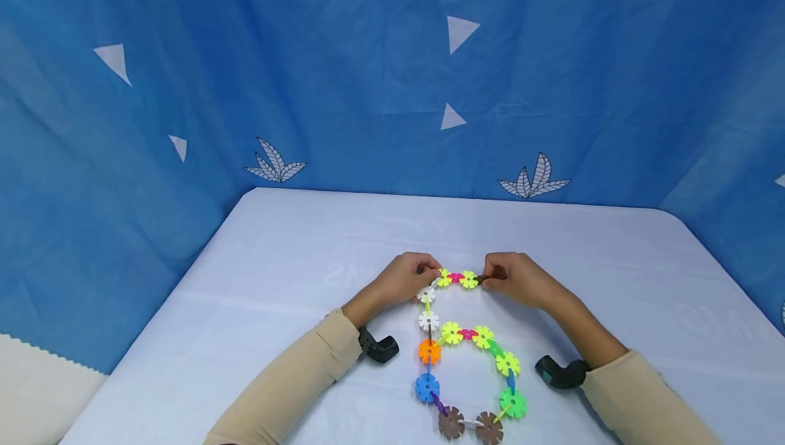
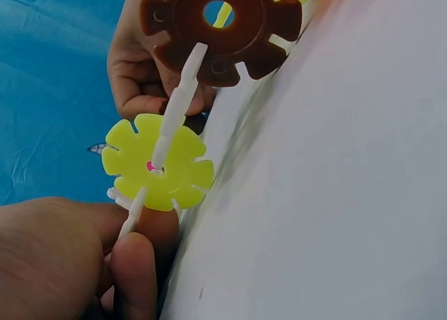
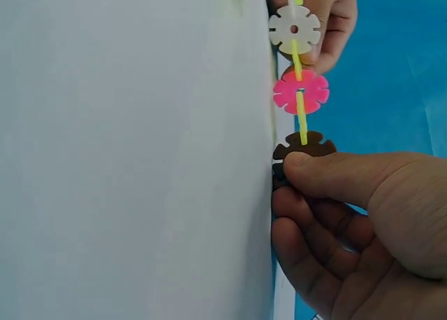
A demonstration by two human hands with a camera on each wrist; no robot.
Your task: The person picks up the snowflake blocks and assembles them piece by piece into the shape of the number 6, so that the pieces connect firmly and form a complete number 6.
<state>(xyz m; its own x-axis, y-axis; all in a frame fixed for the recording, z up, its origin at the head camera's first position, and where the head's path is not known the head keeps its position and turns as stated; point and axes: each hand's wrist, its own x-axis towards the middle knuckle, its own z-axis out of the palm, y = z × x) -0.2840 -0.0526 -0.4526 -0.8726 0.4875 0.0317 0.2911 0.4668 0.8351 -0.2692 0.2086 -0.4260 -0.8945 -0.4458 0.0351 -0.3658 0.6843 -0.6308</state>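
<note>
Notched plastic discs are joined edge to edge in a figure like a 6 on the table. At its upper left, my left hand [image 1: 405,277] pinches a white disc [image 2: 134,214], seen edge-on beside a yellow disc [image 2: 157,163] in the left wrist view. My right hand [image 1: 516,280] holds the brown disc [image 3: 304,146] at the free end of the top row between thumb and fingers. Between the hands run yellow discs [image 1: 469,280] and a pink disc [image 1: 455,277]. Part of the brown disc is hidden by the thumb.
The loop below has an orange disc [image 1: 429,351], a blue disc [image 1: 426,388], brown discs [image 1: 451,422] and a green disc [image 1: 513,404]. Black wrist devices [image 1: 379,347] are worn on both arms. A blue curtain [image 1: 380,77] hangs behind the white table [image 1: 294,227].
</note>
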